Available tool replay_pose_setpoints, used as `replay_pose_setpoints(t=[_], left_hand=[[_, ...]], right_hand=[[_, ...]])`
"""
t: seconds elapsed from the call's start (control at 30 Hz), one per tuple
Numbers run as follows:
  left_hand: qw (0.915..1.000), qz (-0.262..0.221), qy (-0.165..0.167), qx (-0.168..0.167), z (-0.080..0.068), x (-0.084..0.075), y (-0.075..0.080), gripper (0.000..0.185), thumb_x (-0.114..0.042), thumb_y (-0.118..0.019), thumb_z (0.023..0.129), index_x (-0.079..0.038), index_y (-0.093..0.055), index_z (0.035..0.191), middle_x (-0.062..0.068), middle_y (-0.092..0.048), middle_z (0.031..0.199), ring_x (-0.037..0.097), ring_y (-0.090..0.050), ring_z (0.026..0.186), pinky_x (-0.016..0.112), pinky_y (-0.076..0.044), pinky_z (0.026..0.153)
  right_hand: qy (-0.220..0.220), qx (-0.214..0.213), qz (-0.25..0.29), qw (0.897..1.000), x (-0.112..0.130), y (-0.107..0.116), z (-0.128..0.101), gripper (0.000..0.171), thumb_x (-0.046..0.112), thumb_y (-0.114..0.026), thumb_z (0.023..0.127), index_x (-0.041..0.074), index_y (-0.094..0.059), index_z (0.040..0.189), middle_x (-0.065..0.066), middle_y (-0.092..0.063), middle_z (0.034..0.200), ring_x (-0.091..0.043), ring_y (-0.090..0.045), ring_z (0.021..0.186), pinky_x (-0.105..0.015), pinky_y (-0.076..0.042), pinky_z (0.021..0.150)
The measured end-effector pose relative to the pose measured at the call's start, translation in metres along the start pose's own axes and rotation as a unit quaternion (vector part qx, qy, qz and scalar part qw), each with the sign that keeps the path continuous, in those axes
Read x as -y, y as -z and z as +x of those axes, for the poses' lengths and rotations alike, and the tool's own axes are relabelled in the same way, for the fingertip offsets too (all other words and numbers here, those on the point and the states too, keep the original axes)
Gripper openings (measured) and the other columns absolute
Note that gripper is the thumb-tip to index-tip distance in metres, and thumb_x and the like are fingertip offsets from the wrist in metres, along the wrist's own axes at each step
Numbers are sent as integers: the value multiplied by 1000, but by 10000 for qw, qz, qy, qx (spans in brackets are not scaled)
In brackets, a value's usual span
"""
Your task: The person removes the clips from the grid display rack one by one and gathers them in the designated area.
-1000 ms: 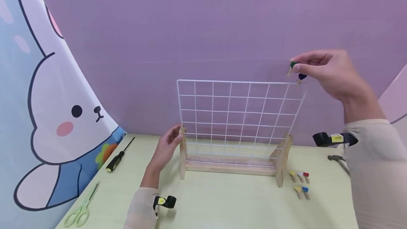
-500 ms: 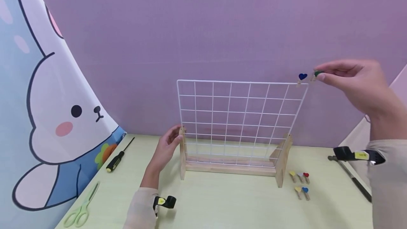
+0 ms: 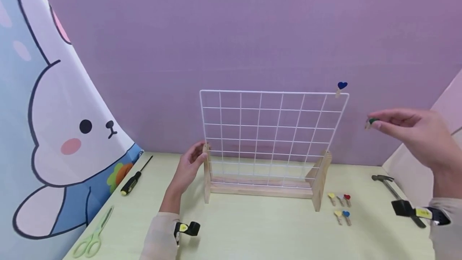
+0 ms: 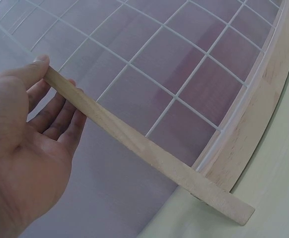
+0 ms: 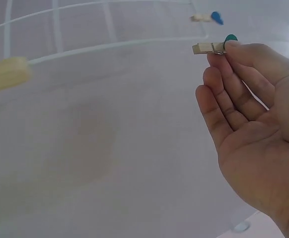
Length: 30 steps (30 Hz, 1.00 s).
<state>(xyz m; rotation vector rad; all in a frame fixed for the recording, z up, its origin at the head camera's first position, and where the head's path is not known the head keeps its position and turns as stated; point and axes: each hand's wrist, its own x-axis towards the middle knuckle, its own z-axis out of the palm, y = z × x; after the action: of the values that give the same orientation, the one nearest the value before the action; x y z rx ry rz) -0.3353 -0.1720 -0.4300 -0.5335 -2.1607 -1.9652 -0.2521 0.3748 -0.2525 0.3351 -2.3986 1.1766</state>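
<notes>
A white wire grid (image 3: 274,131) stands in a wooden stand (image 3: 261,189) mid-table. A blue heart clip (image 3: 341,88) is clipped on its top right corner, also visible in the right wrist view as the blue clip (image 5: 209,18). To the right of the grid and below that corner, my right hand (image 3: 377,120) pinches a small wooden clip with a green head (image 3: 369,123) between thumb and fingers; the green clip (image 5: 209,47) points toward the grid. My left hand (image 3: 200,156) holds the stand's left upright (image 4: 134,144), thumb at its top, fingers behind.
Several heart-headed clips (image 3: 341,206) lie by the stand's right foot. A hammer (image 3: 391,187) is at the right, a screwdriver (image 3: 134,179) and green scissors (image 3: 93,240) at the left. A bunny backdrop (image 3: 65,131) borders the table's left side.
My right hand has left the grid's top right corner and dropped down and to the right with the green clip. The blue clip stays on the grid. The left hand has not moved.
</notes>
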Motion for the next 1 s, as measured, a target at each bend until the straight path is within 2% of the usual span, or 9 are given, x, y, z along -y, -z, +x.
replay_pose_setpoints(t=[0.1,0.23,0.37,0.47,0.6,0.73,0.9,1.0], left_hand=[[10000,13,-15,15,0,1,-1,46,-23,-62,105,-9,-52,148,17,-61,143,19,-59,128,15,-50,104],[10000,61,-71,28,1,1,-1,47,-26,-62,105,-10,-52,148,18,-61,143,16,-59,126,15,-50,103],[9999,56,-104,-9,2,2,0,46,-27,-62,104,-10,-52,147,16,-62,142,10,-60,123,15,-50,103],[10000,12,-94,-16,1,4,-1,47,-24,-61,105,-8,-52,147,20,-60,143,7,-60,122,15,-50,103],[10000,-54,-74,-4,-2,7,-3,47,-21,-61,105,-6,-51,148,25,-58,144,13,-60,124,14,-50,103],[9999,-46,-99,23,-2,5,-4,48,-21,-61,105,-7,-50,149,22,-59,145,19,-58,128,14,-50,103],[9999,-37,-116,84,-1,4,0,49,-23,-61,105,-9,-49,150,20,-58,147,8,-58,126,13,-49,103],[9999,-46,-139,88,0,5,2,49,-24,-61,105,-9,-49,150,20,-57,148,4,-58,125,13,-49,103]], right_hand=[[-216,108,-79,9997,-16,-4,-13,27,7,-73,95,5,-74,122,32,-74,101,15,-64,96,1,-44,81],[-453,303,-166,9984,-41,-10,-31,28,11,-72,97,7,-73,125,36,-71,106,19,-61,99,1,-43,78],[-582,525,-77,9969,-66,-18,-51,28,12,-70,99,7,-72,126,33,-72,107,19,-62,98,-1,-46,77],[-685,671,-20,9954,-83,-26,-67,28,13,-68,100,7,-71,127,30,-74,107,17,-63,98,-2,-46,77],[-819,786,-21,9935,-102,-35,-87,28,14,-67,101,6,-71,128,28,-75,109,18,-63,101,-1,-44,78],[-816,817,24,9933,-115,-41,-103,26,10,-67,100,4,-71,126,26,-76,109,17,-64,102,-1,-45,80],[-946,879,-94,9916,-129,-45,-118,26,11,-67,100,4,-72,125,34,-69,114,19,-62,102,-1,-45,79],[-1099,1011,-178,9886,-137,-48,-126,27,13,-67,101,5,-71,126,33,-70,113,19,-61,102,-2,-46,77]])
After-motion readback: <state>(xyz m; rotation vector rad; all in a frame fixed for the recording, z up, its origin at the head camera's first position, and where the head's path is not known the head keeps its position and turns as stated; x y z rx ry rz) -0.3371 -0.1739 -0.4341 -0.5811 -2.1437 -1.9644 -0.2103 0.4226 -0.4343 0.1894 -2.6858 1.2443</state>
